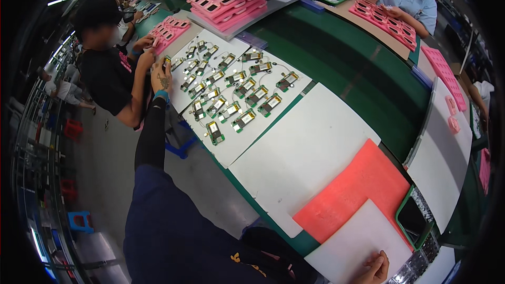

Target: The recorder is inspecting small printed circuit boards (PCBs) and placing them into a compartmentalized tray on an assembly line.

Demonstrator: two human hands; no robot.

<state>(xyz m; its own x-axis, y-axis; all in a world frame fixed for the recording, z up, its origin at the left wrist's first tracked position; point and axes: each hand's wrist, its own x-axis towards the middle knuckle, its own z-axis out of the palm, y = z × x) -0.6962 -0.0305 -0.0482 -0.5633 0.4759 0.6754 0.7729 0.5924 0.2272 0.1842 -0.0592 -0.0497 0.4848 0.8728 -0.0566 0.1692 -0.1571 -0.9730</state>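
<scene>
My left arm stretches far forward along the workbench. My left hand point(160, 80), with a blue band at its wrist, closes its fingers round a small circuit board point(167, 62) at the far left edge of a white board point(236, 144). On that board lie several green circuit boards point(243, 120) with silver battery packs and thin wires. Low on the right, my right hand point(376, 269) is over a white foam sheet point(336, 250), its fingers curled together; whatever they hold, if anything, is hidden. The sheet partly covers a pink-red foam sheet point(352, 176).
A bare white board point(294, 142) lies between the circuit boards and the foam. Stacked pink trays point(226, 2) stand at the back. A person in black point(108, 68) handles a pink tray on the left; another in light blue point(402, 0) works across the green conveyor point(363, 73). A green-rimmed tray point(402, 215) sits right.
</scene>
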